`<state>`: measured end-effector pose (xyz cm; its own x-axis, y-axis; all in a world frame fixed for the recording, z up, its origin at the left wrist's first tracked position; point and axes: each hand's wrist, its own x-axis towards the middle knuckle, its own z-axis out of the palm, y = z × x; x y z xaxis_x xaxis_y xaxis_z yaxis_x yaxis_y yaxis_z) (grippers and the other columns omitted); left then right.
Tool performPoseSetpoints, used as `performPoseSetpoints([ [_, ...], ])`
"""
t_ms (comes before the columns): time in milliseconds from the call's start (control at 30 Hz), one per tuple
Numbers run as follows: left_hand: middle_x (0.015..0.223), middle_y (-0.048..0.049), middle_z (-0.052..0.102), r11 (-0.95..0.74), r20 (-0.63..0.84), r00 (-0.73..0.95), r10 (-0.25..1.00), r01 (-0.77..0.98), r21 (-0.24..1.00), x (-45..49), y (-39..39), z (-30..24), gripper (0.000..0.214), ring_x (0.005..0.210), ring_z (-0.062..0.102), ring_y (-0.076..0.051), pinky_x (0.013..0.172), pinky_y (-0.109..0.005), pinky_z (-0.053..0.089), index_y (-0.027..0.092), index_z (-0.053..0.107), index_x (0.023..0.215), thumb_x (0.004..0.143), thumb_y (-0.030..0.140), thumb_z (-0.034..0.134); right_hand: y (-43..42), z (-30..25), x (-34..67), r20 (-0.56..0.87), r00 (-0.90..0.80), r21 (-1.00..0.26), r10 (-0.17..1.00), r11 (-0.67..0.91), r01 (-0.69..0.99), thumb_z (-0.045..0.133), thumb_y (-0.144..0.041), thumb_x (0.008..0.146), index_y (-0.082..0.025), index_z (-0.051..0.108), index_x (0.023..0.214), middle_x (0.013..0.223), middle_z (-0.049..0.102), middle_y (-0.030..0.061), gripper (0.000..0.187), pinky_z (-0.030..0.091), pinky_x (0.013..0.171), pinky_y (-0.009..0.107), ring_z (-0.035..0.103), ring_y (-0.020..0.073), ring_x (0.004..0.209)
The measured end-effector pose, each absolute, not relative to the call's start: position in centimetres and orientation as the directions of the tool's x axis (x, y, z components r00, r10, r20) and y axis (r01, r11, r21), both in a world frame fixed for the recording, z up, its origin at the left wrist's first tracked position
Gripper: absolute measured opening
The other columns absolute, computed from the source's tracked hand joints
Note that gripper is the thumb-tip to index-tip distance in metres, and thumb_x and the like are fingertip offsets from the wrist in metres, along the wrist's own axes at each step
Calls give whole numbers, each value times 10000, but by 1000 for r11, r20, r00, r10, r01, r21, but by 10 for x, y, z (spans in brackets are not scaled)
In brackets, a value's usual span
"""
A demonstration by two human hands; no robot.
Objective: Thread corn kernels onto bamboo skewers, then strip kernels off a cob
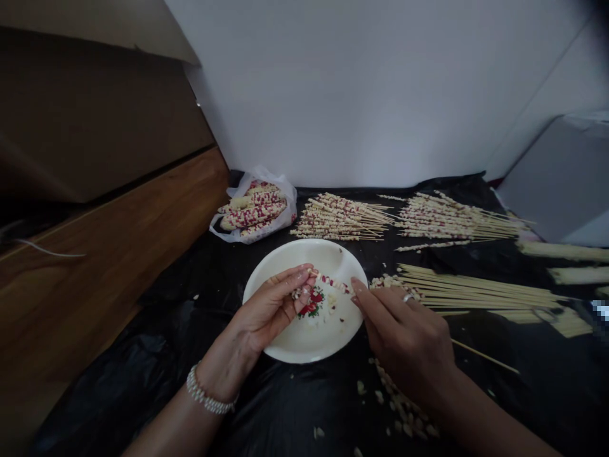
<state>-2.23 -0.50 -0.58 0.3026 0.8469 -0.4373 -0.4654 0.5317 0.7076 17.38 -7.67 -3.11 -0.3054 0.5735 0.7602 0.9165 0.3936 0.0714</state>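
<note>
My left hand (273,308) hovers over a white plate (295,343) with a red flower print, its fingers pinched on a few corn kernels and the tip of a thin skewer (330,282). White and red kernels are threaded on that skewer. My right hand (404,336), with a ring on one finger, pinches the skewer's other part, and the bare stick runs out behind it to the right. A few loose kernels lie in the plate.
A plastic bag of red-and-white corn cobs (252,212) sits at the back left. Two heaps of filled skewers (342,219) (451,219) lie behind the plate, bare sticks (490,295) to the right. Loose kernels (404,412) dot the black sheet. Grey box (561,178) far right.
</note>
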Motion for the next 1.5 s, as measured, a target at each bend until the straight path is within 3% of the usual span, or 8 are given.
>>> performPoseSetpoints([
  [333,819,-62,727,554,-424,371,826,-396,733,-19,-7,-7,102,768,677,-104,748,-165,553,77,732,860,772,49,688,-78,-34,171,748,-329,69,577,425,903,576,-70,886,-59,633,1182,777,670,54,301,417,630,293,591,169,718],
  [467,912,-92,733,565,-417,389,822,-456,687,-20,-6,-7,155,849,688,-138,830,-222,554,87,718,959,834,134,641,-77,-33,172,750,-316,63,580,414,908,591,-65,872,-63,627,1196,794,675,52,326,418,624,302,592,173,707],
  [567,1111,-167,695,578,-406,411,816,-554,599,-23,-3,-4,314,1057,658,-223,961,-337,518,55,649,1127,840,69,524,-77,-33,174,750,-304,57,587,401,914,605,-34,847,-71,634,1185,807,681,54,342,424,644,300,609,180,747],
  [733,1282,-143,620,594,-407,434,804,-555,582,-26,-4,0,834,1210,573,-210,1064,-334,437,80,498,1337,568,-201,339,-77,-32,174,751,-306,63,585,398,915,610,-29,841,-79,637,1180,798,684,49,344,421,647,294,617,175,749],
  [900,1289,-165,612,589,-438,395,808,-518,620,-22,-7,0,589,1171,604,-224,990,-283,498,98,547,1297,758,-131,486,-77,-32,174,743,-305,61,596,393,917,613,-42,844,-92,627,1197,815,690,45,357,412,638,294,618,174,740],
  [1133,1223,-185,650,538,-426,329,843,-531,655,-19,-8,-2,254,1105,640,-251,955,-325,534,44,675,1046,823,-13,568,-76,-35,175,742,-306,63,597,392,918,613,-28,834,-101,619,1199,830,693,48,372,406,650,294,620,177,760],
  [1333,1170,-202,668,600,-512,326,795,-549,581,-17,-6,3,216,1074,652,-261,953,-370,533,20,673,1015,866,41,518,-76,-36,176,737,-299,75,606,366,927,612,-46,841,-114,620,1204,816,688,33,370,393,629,300,607,171,720],
  [1500,1108,-153,706,542,-439,318,840,-514,665,-19,-8,-3,228,981,686,-205,922,-327,549,67,698,1018,846,19,556,-76,-35,175,744,-300,82,597,364,928,612,-34,833,-111,634,1191,797,681,31,367,379,601,301,604,170,710],
])
